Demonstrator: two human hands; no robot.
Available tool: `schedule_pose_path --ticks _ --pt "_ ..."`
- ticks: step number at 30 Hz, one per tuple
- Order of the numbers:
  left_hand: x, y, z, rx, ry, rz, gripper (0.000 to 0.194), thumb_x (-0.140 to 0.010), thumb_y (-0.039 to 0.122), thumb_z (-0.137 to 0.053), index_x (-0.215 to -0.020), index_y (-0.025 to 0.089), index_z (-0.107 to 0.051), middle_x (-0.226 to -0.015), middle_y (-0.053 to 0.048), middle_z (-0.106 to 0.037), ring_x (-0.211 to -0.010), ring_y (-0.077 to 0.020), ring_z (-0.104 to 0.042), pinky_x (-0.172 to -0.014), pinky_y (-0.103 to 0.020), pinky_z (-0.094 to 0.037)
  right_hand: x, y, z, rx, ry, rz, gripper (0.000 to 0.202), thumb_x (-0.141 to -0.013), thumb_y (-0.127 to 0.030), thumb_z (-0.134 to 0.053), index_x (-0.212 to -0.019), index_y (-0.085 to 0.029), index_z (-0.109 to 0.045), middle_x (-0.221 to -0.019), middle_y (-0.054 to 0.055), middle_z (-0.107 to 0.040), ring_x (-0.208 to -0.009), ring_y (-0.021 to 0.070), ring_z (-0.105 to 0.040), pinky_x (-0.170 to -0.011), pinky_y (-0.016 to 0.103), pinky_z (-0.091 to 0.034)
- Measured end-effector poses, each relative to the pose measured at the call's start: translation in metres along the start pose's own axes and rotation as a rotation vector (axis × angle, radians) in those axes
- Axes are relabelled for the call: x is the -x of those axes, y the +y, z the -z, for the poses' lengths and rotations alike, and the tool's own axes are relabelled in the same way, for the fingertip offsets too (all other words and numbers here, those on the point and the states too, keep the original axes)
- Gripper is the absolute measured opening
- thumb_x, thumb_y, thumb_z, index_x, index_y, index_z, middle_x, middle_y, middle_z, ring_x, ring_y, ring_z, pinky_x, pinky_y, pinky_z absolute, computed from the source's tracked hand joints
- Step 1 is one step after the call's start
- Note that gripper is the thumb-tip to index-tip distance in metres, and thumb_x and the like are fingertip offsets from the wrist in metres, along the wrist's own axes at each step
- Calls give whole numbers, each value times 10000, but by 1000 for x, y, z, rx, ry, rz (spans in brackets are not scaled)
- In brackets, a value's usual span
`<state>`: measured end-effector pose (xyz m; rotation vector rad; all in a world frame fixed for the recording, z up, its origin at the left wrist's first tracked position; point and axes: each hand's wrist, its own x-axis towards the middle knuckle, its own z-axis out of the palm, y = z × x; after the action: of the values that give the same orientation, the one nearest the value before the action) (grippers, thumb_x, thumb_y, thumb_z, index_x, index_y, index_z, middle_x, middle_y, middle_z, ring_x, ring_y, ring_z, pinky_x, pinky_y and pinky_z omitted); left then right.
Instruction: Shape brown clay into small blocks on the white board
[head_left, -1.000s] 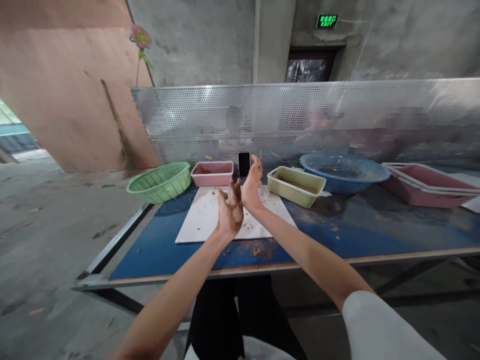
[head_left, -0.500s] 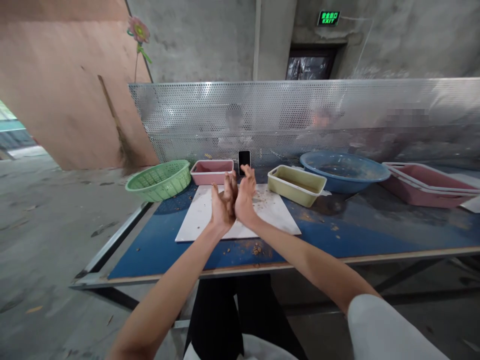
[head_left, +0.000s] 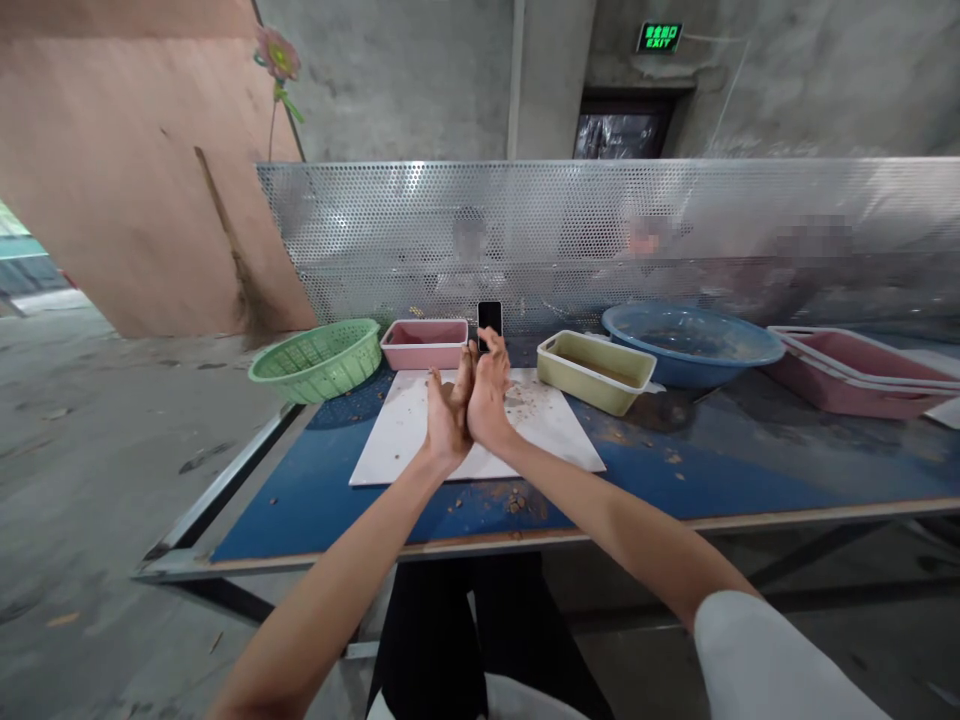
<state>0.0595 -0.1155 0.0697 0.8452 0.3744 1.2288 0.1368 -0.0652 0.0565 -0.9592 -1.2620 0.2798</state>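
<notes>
My left hand (head_left: 450, 415) and my right hand (head_left: 491, 400) are pressed palm to palm above a white board (head_left: 397, 430). The left fingers point up and away with the thumb apart, and brown, clay-like smears mark them. My right fingers are slightly bent and lean against the left palm. Whatever lies between the palms, if anything, is hidden. Brown crumbs dot the board, and a small heap of crumbs (head_left: 515, 502) lies on the blue tabletop in front of it.
Behind the board stand a pink bin (head_left: 426, 352) and a phone (head_left: 490, 315). A green basket (head_left: 319, 370) is on the left. To the right are an olive bin (head_left: 596, 380), a blue basin (head_left: 694, 365) and pink bins (head_left: 862, 385). A perforated metal panel (head_left: 375, 240) rises behind.
The palms have slid slightly against each other, and the left fingers are now closer together. Both hands remain over the board; the containers have stayed in place.
</notes>
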Motion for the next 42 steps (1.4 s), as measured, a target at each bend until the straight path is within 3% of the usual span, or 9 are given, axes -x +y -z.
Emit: schedule_pose_path --ticks 4,9,15,21,25,30,36,39,42 --pt "3 -6 0 48 -8 -35 741 -1061 691 -276 -1639 266 -461 -1708 -2 -440 -1667 -215 -184 -1341 -352 -237 -17 0 3 7 107 -167 701 -1080 -653 -50 -1586 -322 -405 -1666 103 -401 -1590 315 -293 -1260 715 -193" --pt "3 -1 3 -25 -35 -65 782 -1030 756 -283 -1644 302 -453 -1725 18 -408 -1669 -251 -183 -1335 -406 -274 2 2 -5 95 -20 44 640 -1100 -596 -95 -1572 -321 -427 -1601 102 -470 -1533 270 -397 -1253 606 -311" --pt "9 -9 4 -37 -63 -71 791 -1029 735 -331 -1667 277 -415 -1743 16 -372 -1679 -235 -130 -1367 -389 -180 -10 -2 1 -17 132 -169 641 -1097 -598 -79 -1559 -301 -411 -1677 101 -398 -1538 285 -360 -1262 651 -231" --pt "8 -4 7 -42 -62 -41 760 -1055 707 -257 -1681 295 -385 -1745 36 -365 -1681 -241 -114 -1377 -417 -122 11 -12 -5 -13 6 -48 603 -1075 -608 -187 -1499 -310 -496 -1596 92 -499 -1519 257 -407 -1282 545 -248" --pt "14 -13 5 -190 -127 -142 804 -1030 746 -310 -1687 285 -363 -1777 18 -293 -1685 -239 -63 -1378 -398 -90 -13 -21 7 -81 155 -209 610 -1070 -633 -138 -1444 -319 -504 -1594 84 -481 -1523 280 -369 -1267 610 -185" --pt "19 -28 11 -565 -147 -243 703 -1055 576 -512 -1690 355 -306 -1816 20 -159 -1687 -228 -38 -1374 -405 -75 -45 -14 9 -67 233 -323 616 -1045 -633 -105 -1262 -293 -571 -1485 89 -555 -1452 312 -426 -1236 630 -213" --pt "-5 -22 35 -585 47 -302 615 -999 571 -645 -1506 239 -541 -1489 -134 -664 -1457 -308 -558 -1173 -452 -486 -53 19 7 -42 132 -270 680 -1054 -638 -37 -1257 -285 -582 -1378 110 -625 -1373 334 -490 -1191 655 -253" --pt "-32 0 58 -626 36 -312 711 -911 517 -774 -1484 220 -475 -1156 -117 -801 -1147 -269 -749 -987 -396 -576 -52 35 21 78 -51 3 649 -1077 -645 -114 -1273 -266 -603 -1332 113 -640 -1281 311 -533 -1166 599 -315" --pt "-56 26 83 -796 -70 -281 814 -843 426 -829 -1494 211 -391 -997 -70 -808 -864 -222 -775 -834 -351 -582 -45 49 39 297 -265 254 560 -1088 -647 -307 -1338 -247 -609 -1298 133 -632 -1216 322 -537 -1092 561 -379"
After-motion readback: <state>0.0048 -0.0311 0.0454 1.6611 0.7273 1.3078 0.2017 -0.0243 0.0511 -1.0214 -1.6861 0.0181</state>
